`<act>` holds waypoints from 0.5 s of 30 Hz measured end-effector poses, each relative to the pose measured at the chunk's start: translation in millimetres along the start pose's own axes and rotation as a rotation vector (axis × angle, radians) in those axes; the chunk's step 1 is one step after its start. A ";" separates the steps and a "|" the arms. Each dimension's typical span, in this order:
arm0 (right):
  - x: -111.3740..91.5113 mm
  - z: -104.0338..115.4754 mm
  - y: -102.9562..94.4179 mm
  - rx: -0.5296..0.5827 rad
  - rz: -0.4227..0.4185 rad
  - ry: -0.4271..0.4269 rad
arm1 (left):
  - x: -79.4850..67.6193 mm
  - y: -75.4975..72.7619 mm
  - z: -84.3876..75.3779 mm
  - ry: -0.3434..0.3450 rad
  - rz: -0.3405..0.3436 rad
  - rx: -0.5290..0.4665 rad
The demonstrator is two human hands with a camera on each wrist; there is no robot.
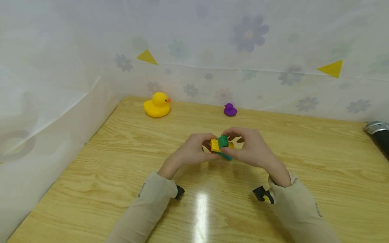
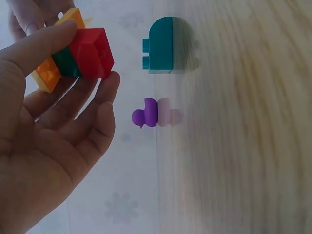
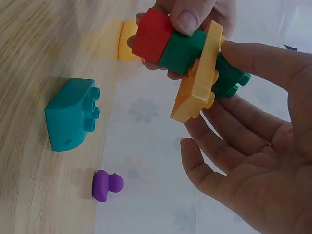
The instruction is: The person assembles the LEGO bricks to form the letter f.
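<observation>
Above the table my left hand (image 1: pixel 197 148) grips a stack of toy building bricks. In the right wrist view it runs from a red brick (image 3: pixel 151 35) through a green brick (image 3: pixel 181 52) to a longer orange-yellow brick (image 3: pixel 199 80). My right hand (image 1: pixel 250 148) pinches a second green brick (image 1: pixel 223 141) against the studded side of the yellow one. Whether these two are fully joined I cannot tell. Beneath the hands a teal brick (image 3: pixel 72 117) with a rounded side stands on the table, partly covered in the head view.
At the back of the table (image 1: pixel 121 135) sit a yellow rubber duck (image 1: pixel 157 106) and a smaller purple duck (image 1: pixel 230 110). A microphone (image 1: pixel 378 133) lies at the right edge. Behind them hangs a flowered white curtain (image 1: pixel 197 40).
</observation>
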State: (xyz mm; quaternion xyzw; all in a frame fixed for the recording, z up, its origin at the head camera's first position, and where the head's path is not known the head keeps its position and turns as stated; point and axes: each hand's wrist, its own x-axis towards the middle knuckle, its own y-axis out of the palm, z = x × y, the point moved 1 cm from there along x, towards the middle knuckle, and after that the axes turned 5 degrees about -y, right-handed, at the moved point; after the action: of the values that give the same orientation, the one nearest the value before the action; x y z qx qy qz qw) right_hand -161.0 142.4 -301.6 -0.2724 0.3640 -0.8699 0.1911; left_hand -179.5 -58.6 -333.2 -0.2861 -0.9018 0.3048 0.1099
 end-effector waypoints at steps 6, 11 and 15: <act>-0.8 0.7 -2.0 0.038 0.013 0.019 | -1.8 -0.7 -1.3 0.010 0.045 -0.115; -0.6 3.0 -5.4 0.066 0.048 0.062 | -2.3 -0.5 -1.9 0.020 0.049 -0.166; -0.5 3.7 -7.4 0.082 0.070 0.082 | -1.8 -1.1 -1.9 0.033 0.037 -0.139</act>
State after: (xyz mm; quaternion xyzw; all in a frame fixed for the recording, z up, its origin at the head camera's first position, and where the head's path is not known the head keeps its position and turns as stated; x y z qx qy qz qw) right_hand -159.4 145.6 -294.2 -0.2154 0.3447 -0.8875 0.2172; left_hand -177.8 -59.4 -331.1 -0.3148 -0.9134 0.2385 0.0989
